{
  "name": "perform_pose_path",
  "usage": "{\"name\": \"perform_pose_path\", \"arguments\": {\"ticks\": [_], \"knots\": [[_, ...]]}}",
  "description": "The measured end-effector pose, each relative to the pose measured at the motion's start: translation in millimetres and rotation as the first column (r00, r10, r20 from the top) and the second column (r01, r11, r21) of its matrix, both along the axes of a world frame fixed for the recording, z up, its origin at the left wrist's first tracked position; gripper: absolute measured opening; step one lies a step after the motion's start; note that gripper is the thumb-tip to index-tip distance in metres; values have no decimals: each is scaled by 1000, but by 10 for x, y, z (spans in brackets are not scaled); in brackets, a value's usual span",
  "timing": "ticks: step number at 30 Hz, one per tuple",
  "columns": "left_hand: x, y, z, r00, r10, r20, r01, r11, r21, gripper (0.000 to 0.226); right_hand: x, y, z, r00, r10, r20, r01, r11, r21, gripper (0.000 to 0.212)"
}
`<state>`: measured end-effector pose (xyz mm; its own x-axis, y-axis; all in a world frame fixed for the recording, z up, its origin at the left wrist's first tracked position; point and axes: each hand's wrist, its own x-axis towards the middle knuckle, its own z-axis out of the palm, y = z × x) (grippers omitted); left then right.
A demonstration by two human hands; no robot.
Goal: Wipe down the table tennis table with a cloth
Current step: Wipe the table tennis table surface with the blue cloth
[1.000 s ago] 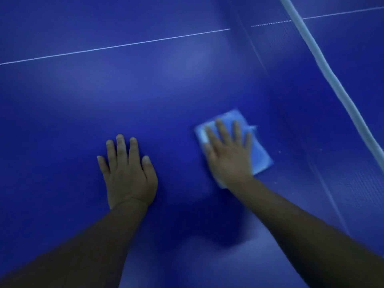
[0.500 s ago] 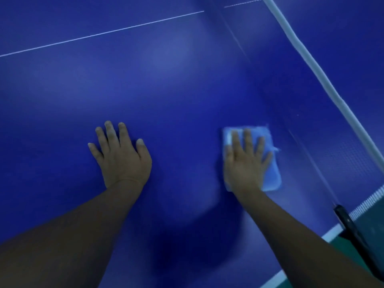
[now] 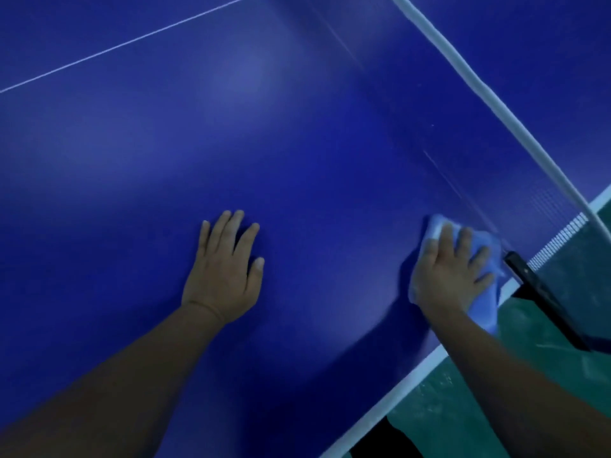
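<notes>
While the blue counter is filling most of the view, we are bracing on it with the left hand, fingers flat and holding nothing. We are pressing the right hand, fingers spread, onto the cloth. Since a second ago the cloth has been travelling from mid-surface to the side edge beside the net post, now overhanging it; this pass is ending.

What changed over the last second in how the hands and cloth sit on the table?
The right hand slid the cloth rightward to the table's side edge, beside the net post; the cloth now overhangs the edge. Unchanged: the left hand rests flat, nothing gripped or released.
</notes>
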<state>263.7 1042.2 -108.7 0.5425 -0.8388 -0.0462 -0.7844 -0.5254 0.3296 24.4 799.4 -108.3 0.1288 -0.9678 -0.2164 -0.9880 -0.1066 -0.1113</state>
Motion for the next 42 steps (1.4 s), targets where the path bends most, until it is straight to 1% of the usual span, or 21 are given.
{"name": "perform_pose_path", "arguments": {"ticks": [2, 4, 6, 8, 9, 10, 11, 14, 18, 19, 20, 22, 23, 24, 25, 27, 29, 31, 33, 36, 42], "knots": [[-3, -10, -35, 999, -37, 31, 36, 999, 22, 58, -54, 34, -51, 992, -130, 7, 130, 992, 5, 62], [-7, -21, -37, 998, -50, 39, 48, 998, 44, 58, 301, 193, -71, 993, -116, 16, 116, 993, -25, 55], [-15, -33, -30, 998, -39, 39, 37, 998, 58, 59, 683, 511, -77, 986, 162, 43, -158, 985, -71, 54], [-19, -39, -26, 998, -33, 58, 29, 998, 64, 59, 812, 814, -91, 840, 542, 24, -538, 837, -100, 54], [-18, -44, -27, 997, -34, 66, 29, 997, 68, 60, 734, 831, -99, 778, 629, 18, -625, 775, -94, 52], [-22, -48, -30, 997, -35, 69, 30, 997, 73, 60, 578, 756, -95, 779, 627, 27, -624, 778, -74, 52], [-23, -51, -35, 997, -35, 73, 29, 997, 76, 60, 364, 631, -79, 836, 548, 30, -546, 836, -53, 54], [-33, -94, -37, 995, -35, 92, 26, 995, 93, 60, -329, 151, -48, 977, 210, -45, -211, 977, -8, 60], [-77, -97, 15, 994, -36, 104, 22, 990, 138, 63, -354, 77, -15, 1000, -18, -20, 19, 1000, 7, 57], [-88, -104, 31, 993, -44, 112, 26, 988, 151, 64, -224, 211, -12, 999, 47, -13, -47, 999, -6, 58], [-112, -99, 41, 992, -53, 115, 33, 985, 167, 65, -121, 408, -28, 979, 203, 5, -202, 979, -16, 58], [-119, -144, 93, 991, -52, 124, 29, 983, 179, 66, -22, 679, -59, 799, 601, -3, -601, 799, -22, 57], [-117, -170, 120, 991, -56, 120, 34, 983, 180, 66, -25, 608, -59, 716, 698, -2, -698, 715, -23, 56], [-108, -206, 140, 992, -64, 113, 43, 983, 177, 65, -45, 437, -55, 715, 699, -3, -699, 715, -24, 56], [-87, -253, 154, 992, -62, 108, 43, 985, 170, 65, -84, 240, -45, 787, 617, -18, -617, 787, -21, 57], [-12, -363, 173, 994, -40, 103, 24, 987, 156, 64, -211, -120, -31, 947, 317, -47, -318, 948, -9, 61], [82, -502, 161, 995, -9, 95, -5, 990, 142, 62, -320, -228, -29, 994, 105, -38, -103, 994, 30, 65], [217, -639, 135, 995, 43, 94, -54, 992, 118, 60, -235, -45, -17, 993, 109, -42, -109, 994, 3, 67], [385, -780, 109, 989, 115, 95, -124, 988, 91, 54, -2, 182, -7, 952, 306, -25, -306, 951, -32, 64], [642, -976, 76, 971, 224, 89, -230, 970, 72, 56, 568, 231, -28, 782, 622, -46, -624, 778, -73, 56], [843, -1093, 35, 944, 320, 75, -324, 945, 45, 64, 1897, -167, -97, 570, 821, 35, -816, 570, -94, 58]]}}
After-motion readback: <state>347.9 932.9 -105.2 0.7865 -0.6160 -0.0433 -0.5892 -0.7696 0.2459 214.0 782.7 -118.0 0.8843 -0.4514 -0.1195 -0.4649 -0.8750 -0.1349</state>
